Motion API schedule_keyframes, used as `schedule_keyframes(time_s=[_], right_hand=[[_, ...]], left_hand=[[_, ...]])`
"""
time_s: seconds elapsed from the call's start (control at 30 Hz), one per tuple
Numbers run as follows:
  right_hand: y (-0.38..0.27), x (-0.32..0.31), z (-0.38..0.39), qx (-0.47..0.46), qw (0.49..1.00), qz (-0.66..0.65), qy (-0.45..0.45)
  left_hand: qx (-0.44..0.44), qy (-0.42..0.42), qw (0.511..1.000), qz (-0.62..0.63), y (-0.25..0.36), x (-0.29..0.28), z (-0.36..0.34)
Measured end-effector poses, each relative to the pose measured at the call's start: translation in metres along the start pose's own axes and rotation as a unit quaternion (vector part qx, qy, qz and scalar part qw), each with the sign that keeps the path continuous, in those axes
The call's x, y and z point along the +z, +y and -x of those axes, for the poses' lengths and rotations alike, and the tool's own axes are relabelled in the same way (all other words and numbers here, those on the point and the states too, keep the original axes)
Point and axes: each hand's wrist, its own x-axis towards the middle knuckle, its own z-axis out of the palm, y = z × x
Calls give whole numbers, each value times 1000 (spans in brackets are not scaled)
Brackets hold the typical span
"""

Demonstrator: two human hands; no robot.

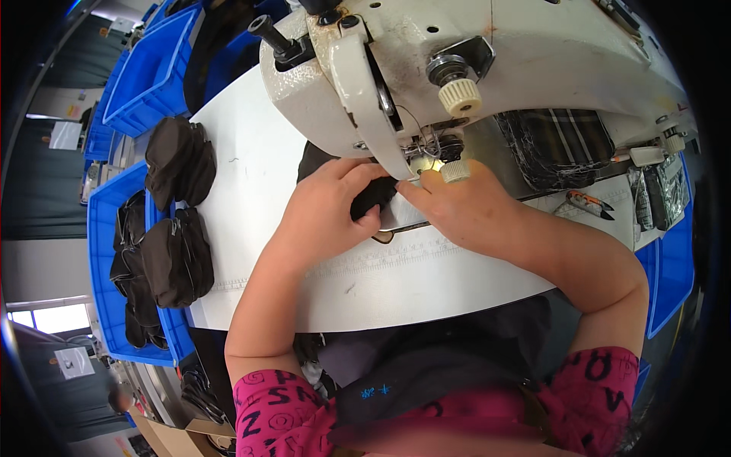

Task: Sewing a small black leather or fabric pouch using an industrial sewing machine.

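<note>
A white sewing machine (533,46) stands over the white table, its lit needle area just beyond my hands. My left hand (324,206) is closed on a black fabric piece (371,202), thumb and fingers curled round its edge. Part of that fabric shows behind the hand, left of the machine head. Close by the needle, my right hand (464,206) has its fingers bent together at the fabric's right edge. The fingertips are partly hidden under the machine head. A small tan-edged loop (383,237) pokes out below the fabric.
A stack of dark striped fabric pieces (560,148) lies under the machine arm, with orange-handled thread snips (590,203) nearer me. At left, dark fabric bundles (179,255) rest on a blue bin (99,251). Another blue bin (152,68) stands farther back.
</note>
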Motion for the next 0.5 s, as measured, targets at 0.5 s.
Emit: schedule_keyframes(time_s=[0.5], right_hand=[[0, -7, 1, -7, 999, -19, -31]], left_hand=[[1, 3, 994, -109, 19, 11, 5]])
